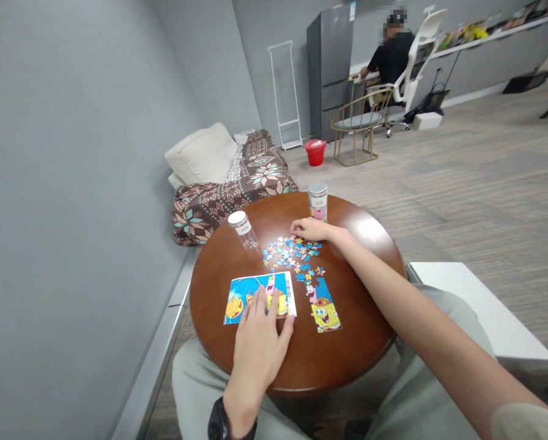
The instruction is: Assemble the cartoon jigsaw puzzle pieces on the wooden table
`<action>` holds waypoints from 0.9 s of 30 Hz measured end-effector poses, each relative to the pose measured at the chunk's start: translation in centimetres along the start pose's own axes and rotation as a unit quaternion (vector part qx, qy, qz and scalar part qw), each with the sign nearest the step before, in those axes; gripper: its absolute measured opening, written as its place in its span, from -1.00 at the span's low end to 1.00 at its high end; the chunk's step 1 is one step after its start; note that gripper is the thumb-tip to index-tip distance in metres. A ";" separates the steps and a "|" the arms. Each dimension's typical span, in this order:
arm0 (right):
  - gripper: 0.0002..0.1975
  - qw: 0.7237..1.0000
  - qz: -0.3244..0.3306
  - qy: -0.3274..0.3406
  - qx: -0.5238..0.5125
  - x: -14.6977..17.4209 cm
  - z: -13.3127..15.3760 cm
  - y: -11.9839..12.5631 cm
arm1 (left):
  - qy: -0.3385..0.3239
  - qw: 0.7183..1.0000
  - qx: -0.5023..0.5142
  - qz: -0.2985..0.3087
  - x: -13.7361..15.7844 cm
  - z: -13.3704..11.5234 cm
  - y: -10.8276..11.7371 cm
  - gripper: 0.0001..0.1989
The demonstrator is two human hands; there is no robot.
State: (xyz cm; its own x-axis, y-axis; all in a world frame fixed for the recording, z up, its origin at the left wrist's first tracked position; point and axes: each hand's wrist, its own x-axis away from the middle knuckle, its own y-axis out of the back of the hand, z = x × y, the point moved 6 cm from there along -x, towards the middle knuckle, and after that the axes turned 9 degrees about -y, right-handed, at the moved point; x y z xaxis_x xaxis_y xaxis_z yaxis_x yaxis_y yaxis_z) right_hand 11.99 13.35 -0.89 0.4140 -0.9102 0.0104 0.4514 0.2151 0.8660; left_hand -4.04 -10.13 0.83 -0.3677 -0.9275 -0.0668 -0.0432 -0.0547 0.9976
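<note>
My left hand (261, 339) lies flat with fingers spread on a reference picture card (235, 299) of yellow and pink cartoon figures on blue. To its right is a partly joined jigsaw puzzle (325, 313), a narrow strip with the same yellow figure. Beyond both spreads a pile of loose jigsaw pieces (292, 253), mostly blue, pink and yellow. My right hand (311, 229) reaches over the far side of this pile, its fingers bent and closed at the pieces. Whatever its fingertips may hold is hidden.
On the round brown table (214, 269) stand a clear jar (245, 232) with a white lid and a labelled canister (318, 201) near the right hand. A patterned couch (255, 177) is behind. A person (388, 58) sits farther off, near a red bucket (315, 153).
</note>
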 end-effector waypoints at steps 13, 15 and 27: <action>-0.79 1.000 0.005 -0.002 -0.003 0.0 0.1 0.1 | -0.149 0.982 0.040 -0.108 1.8 -3.0 2.9 -0.64; -0.79 1.000 0.006 0.001 -0.006 0.0 0.1 0.1 | -0.240 0.962 0.087 -0.100 1.5 -6.4 4.4 -0.69; -0.79 1.000 0.006 -0.003 -0.004 0.2 0.3 0.2 | -0.199 0.963 0.057 0.170 -13.1 3.0 8.1 -0.77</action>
State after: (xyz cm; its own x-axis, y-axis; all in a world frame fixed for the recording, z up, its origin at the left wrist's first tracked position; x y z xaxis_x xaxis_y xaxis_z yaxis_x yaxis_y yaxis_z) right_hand 11.95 13.12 -0.52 0.4152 -0.9094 0.0238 0.4529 0.2294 0.8615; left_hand -2.32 2.68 9.70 -0.7054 -0.6678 0.2377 0.0485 0.2891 0.9561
